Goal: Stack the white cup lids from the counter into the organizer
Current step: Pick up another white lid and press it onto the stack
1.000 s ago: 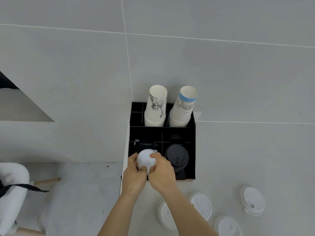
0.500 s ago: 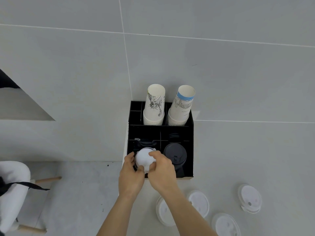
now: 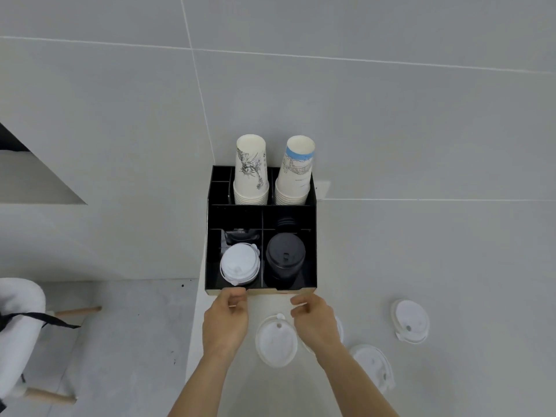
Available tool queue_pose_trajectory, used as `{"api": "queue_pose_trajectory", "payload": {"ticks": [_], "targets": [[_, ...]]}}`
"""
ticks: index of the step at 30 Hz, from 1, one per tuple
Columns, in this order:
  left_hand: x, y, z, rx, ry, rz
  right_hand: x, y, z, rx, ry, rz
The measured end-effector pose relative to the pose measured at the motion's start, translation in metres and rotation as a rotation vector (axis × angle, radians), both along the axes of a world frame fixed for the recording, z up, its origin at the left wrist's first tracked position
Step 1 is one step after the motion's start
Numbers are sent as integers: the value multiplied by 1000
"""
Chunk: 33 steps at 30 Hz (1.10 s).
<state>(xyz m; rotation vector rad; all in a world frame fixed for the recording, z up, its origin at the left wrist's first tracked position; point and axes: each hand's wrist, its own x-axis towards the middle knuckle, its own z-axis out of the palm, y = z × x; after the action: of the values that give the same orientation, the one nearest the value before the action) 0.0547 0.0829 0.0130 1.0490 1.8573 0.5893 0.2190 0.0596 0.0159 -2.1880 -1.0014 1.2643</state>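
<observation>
Nearest the camera: two bare forearms reach forward over the counter. Four white lids lie loose on it. One lid sits at the lower right, near the right forearm. A second lid lies between the two hands, spout tab pointing away. A third lid is mostly hidden under the right hand; only its edge shows. A fourth lid rests well apart to the right.

Left hand: fingers curled loosely, holding nothing, knuckles just short of the organizer's front edge. Right hand: fingers also loosely curled and empty, hovering above the hidden lid; whether it touches that lid cannot be told.

Beyond the hands: black organizer standing at the counter's left edge. Front left compartment holds a stack of white lids, top one slightly tilted. Front right compartment holds a stack of black lids. Middle row looks dark; contents unclear.

Farthest: two stacks of upside-down paper cups in the rear compartments, the left stack with a dark sketch print, the right stack with a blue band, leaning right.

Off to the left, below counter level: a white chair with wooden legs.
</observation>
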Motion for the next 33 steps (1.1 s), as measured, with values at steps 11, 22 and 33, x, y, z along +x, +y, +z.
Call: {"api": "queue_pose_trajectory", "payload": {"ticks": [11, 22, 33], "targets": [[17, -49, -12, -240, -29, -155, 2, -40, -11, -153, 129, -62], [10, -48, -6, -190, -51, -81, -11, -36, -6, -104, 122, -93], [-25, 6, 31, 50, -134, 99, -43, 23, 32, 190, 114, -56]]}}
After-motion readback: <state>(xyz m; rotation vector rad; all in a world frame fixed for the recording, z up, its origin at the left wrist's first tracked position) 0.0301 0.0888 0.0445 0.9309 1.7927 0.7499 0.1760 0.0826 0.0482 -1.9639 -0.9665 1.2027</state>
